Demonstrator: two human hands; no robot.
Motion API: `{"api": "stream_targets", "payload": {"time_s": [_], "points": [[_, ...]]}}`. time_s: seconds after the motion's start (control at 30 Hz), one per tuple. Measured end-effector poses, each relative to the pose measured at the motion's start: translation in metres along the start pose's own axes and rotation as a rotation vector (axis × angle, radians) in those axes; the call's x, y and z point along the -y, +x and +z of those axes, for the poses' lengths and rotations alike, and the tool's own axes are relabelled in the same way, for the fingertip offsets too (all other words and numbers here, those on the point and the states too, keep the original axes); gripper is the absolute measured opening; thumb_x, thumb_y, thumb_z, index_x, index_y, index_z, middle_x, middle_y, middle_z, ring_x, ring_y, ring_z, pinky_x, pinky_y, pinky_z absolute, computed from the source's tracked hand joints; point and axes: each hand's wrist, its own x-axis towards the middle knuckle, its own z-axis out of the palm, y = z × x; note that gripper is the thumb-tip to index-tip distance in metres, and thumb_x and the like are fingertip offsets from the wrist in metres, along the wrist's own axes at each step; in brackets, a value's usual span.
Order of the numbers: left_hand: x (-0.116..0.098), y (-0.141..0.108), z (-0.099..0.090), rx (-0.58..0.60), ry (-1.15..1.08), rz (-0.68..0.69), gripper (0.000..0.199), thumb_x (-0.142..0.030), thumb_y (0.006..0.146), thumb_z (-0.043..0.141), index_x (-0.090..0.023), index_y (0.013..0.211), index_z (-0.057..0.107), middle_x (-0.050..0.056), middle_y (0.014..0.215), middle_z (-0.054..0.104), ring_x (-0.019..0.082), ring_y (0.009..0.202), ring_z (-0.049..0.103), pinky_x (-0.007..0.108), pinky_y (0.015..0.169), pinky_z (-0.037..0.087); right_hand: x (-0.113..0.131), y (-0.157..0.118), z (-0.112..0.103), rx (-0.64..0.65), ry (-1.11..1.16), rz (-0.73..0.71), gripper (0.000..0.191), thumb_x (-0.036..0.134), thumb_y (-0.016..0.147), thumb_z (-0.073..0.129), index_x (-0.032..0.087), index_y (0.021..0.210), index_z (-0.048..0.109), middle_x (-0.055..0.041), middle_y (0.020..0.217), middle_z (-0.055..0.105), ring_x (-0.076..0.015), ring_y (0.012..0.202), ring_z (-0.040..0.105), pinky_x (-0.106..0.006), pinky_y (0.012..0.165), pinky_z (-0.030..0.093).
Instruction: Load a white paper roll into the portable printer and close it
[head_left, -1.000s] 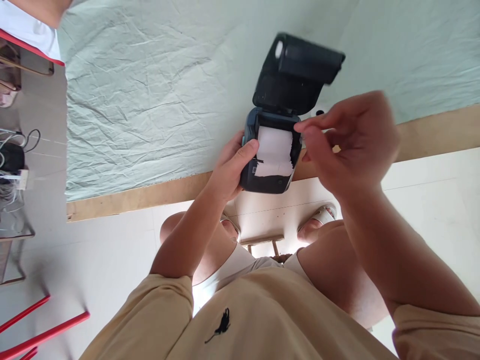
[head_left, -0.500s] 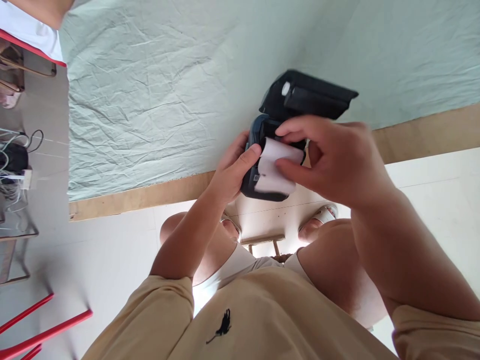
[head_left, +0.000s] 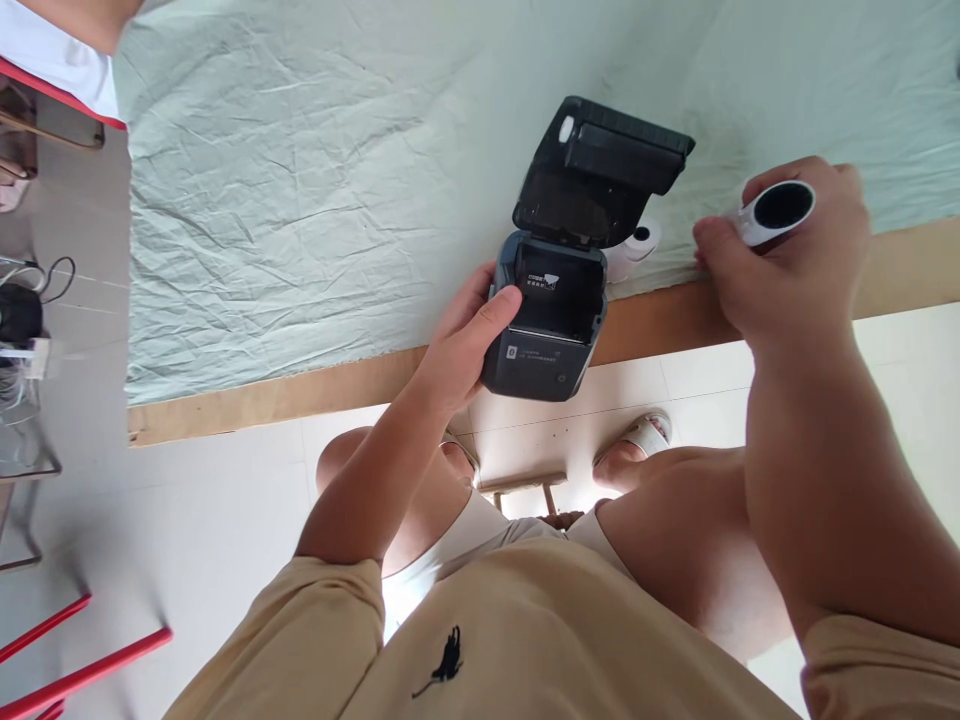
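Observation:
My left hand (head_left: 476, 325) grips the left side of a black portable printer (head_left: 536, 355), thumb on its front edge. The printer's lid (head_left: 592, 175) stands raised, and its paper bay shows no roll inside. To the right, my right hand (head_left: 799, 250) is closed around a white paper roll (head_left: 746, 225) with a dark round core facing up. Between the printer and my right hand, a second white roll (head_left: 651, 238) lies on the cloth, partly behind the printer.
A pale green wrinkled cloth (head_left: 300, 200) covers the table, whose bare wooden edge (head_left: 277, 400) runs along the front. Another person's arm (head_left: 90, 20) shows at the top left. Cables (head_left: 22, 330) and red bars (head_left: 97, 675) are at the left.
My right hand has moved right, away from the printer, with the white roll in it. The printer's bay and the second roll now show. My left hand has stayed on the printer.

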Motion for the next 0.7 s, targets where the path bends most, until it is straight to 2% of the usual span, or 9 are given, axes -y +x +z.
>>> {"api": "stream_targets", "payload": {"time_s": [0.07, 0.13, 0.23, 0.27, 0.37, 0.47, 0.53, 0.6, 0.7], "points": [[0.000, 0.000, 0.000, 0.007, 0.002, -0.001, 0.039, -0.056, 0.101, 0.084, -0.022, 0.119, 0.079, 0.006, 0.104, 0.088, 0.029, 0.107, 0.090, 0.032, 0.069, 0.070, -0.003, 0.001, -0.005, 0.055, -0.109, -0.047, 0.049, 0.026, 0.071, 0.096, 0.025, 0.110, 0.065, -0.0057, 0.112, 0.074, -0.0287, 0.114, 0.072, -0.053, 0.101, 0.061], [-0.001, 0.000, 0.001, 0.007, -0.001, 0.004, 0.037, -0.055, 0.101, 0.084, -0.022, 0.119, 0.079, 0.007, 0.111, 0.089, 0.030, 0.120, 0.088, 0.032, 0.073, 0.072, -0.006, 0.004, -0.009, 0.061, -0.124, 0.003, 0.072, 0.023, 0.065, 0.100, 0.026, 0.128, 0.064, -0.0065, 0.124, 0.075, -0.0284, 0.116, 0.073, -0.054, 0.106, 0.060], [-0.001, 0.000, 0.001, 0.005, -0.005, 0.005, 0.035, -0.053, 0.102, 0.083, -0.022, 0.118, 0.080, 0.007, 0.120, 0.089, 0.031, 0.130, 0.086, 0.035, 0.083, 0.075, -0.012, 0.009, -0.011, 0.136, -0.173, 0.151, 0.088, 0.020, 0.066, 0.098, 0.029, 0.144, 0.057, -0.0052, 0.125, 0.078, -0.0293, 0.116, 0.074, -0.057, 0.106, 0.059], [-0.001, 0.000, 0.001, 0.004, -0.005, 0.005, 0.035, -0.053, 0.102, 0.083, -0.022, 0.118, 0.080, 0.006, 0.120, 0.089, 0.031, 0.129, 0.086, 0.035, 0.084, 0.076, -0.012, 0.009, -0.012, 0.143, -0.180, 0.150, 0.089, 0.022, 0.067, 0.097, 0.029, 0.146, 0.056, -0.0057, 0.126, 0.079, -0.0314, 0.120, 0.074, -0.060, 0.108, 0.059], [-0.001, 0.000, 0.001, 0.009, -0.001, 0.011, 0.039, -0.057, 0.100, 0.085, -0.023, 0.116, 0.080, 0.005, 0.106, 0.089, 0.028, 0.110, 0.090, 0.032, 0.072, 0.072, -0.003, 0.002, -0.014, -0.015, -0.132, -0.112, 0.075, 0.035, 0.075, 0.093, 0.029, 0.142, 0.061, -0.0095, 0.134, 0.076, -0.0374, 0.130, 0.072, -0.065, 0.113, 0.056], [0.000, 0.001, 0.001, 0.005, 0.005, 0.016, 0.043, -0.062, 0.096, 0.087, -0.023, 0.114, 0.080, 0.003, 0.098, 0.089, 0.024, 0.091, 0.089, 0.031, 0.065, 0.068, 0.024, -0.013, -0.008, -0.188, 0.019, -0.372, 0.038, 0.033, 0.091, 0.074, 0.028, 0.129, 0.069, -0.0112, 0.123, 0.076, -0.0332, 0.115, 0.076, -0.056, 0.100, 0.061], [0.000, 0.002, 0.001, 0.005, 0.009, 0.013, 0.044, -0.063, 0.095, 0.088, -0.024, 0.113, 0.079, 0.004, 0.100, 0.089, 0.026, 0.095, 0.090, 0.032, 0.066, 0.069, 0.044, -0.023, 0.003, -0.069, 0.068, -0.342, 0.045, 0.026, 0.091, 0.072, 0.028, 0.136, 0.068, -0.0113, 0.122, 0.076, -0.0303, 0.110, 0.077, -0.051, 0.094, 0.064], [0.001, 0.002, 0.002, -0.002, 0.013, 0.005, 0.045, -0.064, 0.094, 0.088, -0.024, 0.114, 0.079, 0.006, 0.106, 0.089, 0.030, 0.109, 0.090, 0.035, 0.072, 0.072, 0.057, -0.028, 0.017, 0.046, 0.065, -0.296, 0.050, 0.023, 0.088, 0.074, 0.030, 0.137, 0.067, -0.0124, 0.130, 0.076, -0.0308, 0.116, 0.077, -0.049, 0.093, 0.066], [0.000, 0.002, 0.001, -0.017, 0.016, -0.015, 0.048, -0.064, 0.094, 0.089, -0.024, 0.118, 0.079, 0.008, 0.115, 0.090, 0.033, 0.122, 0.088, 0.038, 0.080, 0.075, 0.060, -0.030, 0.030, 0.104, 0.058, -0.246, 0.049, 0.019, 0.087, 0.073, 0.031, 0.134, 0.064, -0.0090, 0.125, 0.078, -0.0297, 0.115, 0.076, -0.047, 0.092, 0.067]]}}
